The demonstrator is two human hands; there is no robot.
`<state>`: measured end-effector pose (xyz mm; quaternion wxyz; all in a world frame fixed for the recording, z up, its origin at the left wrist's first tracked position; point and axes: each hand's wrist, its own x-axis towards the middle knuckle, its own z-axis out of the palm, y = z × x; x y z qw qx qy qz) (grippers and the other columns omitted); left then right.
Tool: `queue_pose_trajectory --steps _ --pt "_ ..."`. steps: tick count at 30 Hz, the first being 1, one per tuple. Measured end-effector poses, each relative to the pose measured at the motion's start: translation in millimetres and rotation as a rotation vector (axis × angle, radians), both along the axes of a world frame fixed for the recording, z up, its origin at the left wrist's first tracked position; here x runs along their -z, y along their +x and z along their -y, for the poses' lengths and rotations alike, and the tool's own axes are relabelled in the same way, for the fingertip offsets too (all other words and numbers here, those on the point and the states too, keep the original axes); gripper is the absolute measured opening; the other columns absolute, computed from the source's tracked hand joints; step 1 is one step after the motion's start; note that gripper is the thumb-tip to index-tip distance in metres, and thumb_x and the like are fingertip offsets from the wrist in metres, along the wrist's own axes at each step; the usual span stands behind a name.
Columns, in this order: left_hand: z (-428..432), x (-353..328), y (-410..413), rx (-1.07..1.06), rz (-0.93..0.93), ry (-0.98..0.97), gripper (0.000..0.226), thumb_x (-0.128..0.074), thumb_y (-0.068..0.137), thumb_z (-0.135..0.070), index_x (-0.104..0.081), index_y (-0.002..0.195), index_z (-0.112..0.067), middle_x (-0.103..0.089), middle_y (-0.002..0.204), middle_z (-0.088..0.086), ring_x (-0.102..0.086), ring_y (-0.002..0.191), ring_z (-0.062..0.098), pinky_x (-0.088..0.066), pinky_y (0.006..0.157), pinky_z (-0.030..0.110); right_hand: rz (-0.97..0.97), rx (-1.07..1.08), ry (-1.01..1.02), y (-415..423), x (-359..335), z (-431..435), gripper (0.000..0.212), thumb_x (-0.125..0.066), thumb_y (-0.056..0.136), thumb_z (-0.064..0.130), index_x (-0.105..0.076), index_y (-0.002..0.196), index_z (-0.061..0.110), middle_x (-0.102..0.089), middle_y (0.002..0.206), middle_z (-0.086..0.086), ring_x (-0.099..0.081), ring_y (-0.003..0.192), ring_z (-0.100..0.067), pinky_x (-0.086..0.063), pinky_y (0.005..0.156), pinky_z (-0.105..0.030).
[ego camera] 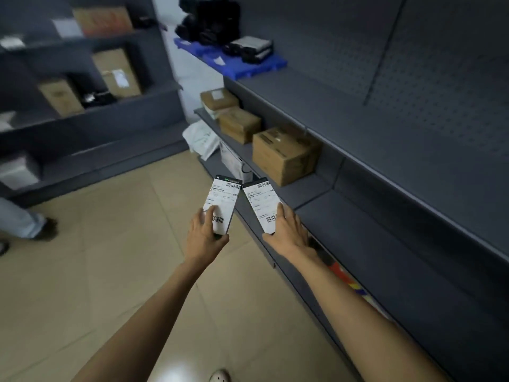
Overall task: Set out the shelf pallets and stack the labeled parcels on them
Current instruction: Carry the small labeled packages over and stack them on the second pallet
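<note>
White-labelled parcels, barcodes, text unreadable | left hand (pixel 205 234) grips left parcel (pixel 222 205) | right hand (pixel 289 230) grips right parcel (pixel 261 205)

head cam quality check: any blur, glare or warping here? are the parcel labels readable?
Head view: dim and soft overall, with the left shelving smeared by motion blur; wide-angle bending curves the right shelf edges; a glare spot sits on the floor tiles at the bottom. Labels on the left parcel and right parcel show barcodes, but the text is too blurred to read.

Single head cam, wide-angle, looks fwd and down at floor (pixel 110 271) and shelving (pixel 385 216), close.
</note>
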<state>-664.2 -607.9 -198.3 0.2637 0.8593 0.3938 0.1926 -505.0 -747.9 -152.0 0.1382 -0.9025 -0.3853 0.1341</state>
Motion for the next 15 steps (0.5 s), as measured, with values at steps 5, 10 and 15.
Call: queue_pose_trajectory --steps 5,10,15 --pt "-116.9 -47.9 -25.3 -0.041 0.045 0.094 0.075 -0.072 0.069 -0.030 -0.039 0.136 -0.020 -0.043 0.133 0.011 -0.047 0.114 0.035 -0.044 0.093 0.044 0.066 -0.083 0.039 -10.4 -51.3 -120.5 0.095 -0.067 0.085 0.044 -0.011 0.154 0.009 -0.026 0.152 -0.008 -0.029 0.138 -0.030 -0.040 0.101 -0.044" --pt "-213.1 -90.8 -17.9 -0.073 0.115 0.185 0.075 -0.077 0.073 -0.023 -0.042 0.138 -0.016 -0.043 0.137 0.011 -0.045 0.117 0.034 -0.042 0.094 0.041 0.125 -0.104 0.119 -3.5 -94.4 -214.2 0.094 -0.068 0.083 0.046 -0.015 0.153 0.011 -0.032 0.148 -0.009 -0.033 0.134 -0.030 -0.042 0.097 -0.042" --pt "-281.6 -106.8 13.3 -0.084 0.176 0.211 0.074 -0.075 0.076 -0.028 -0.039 0.140 -0.022 -0.036 0.144 0.008 -0.041 0.124 0.029 -0.047 0.089 0.041 0.180 -0.092 0.169 25.3 -118.9 -284.2 0.095 -0.067 0.082 0.048 -0.016 0.153 0.012 -0.032 0.149 -0.007 -0.036 0.133 -0.029 -0.043 0.096 -0.042"
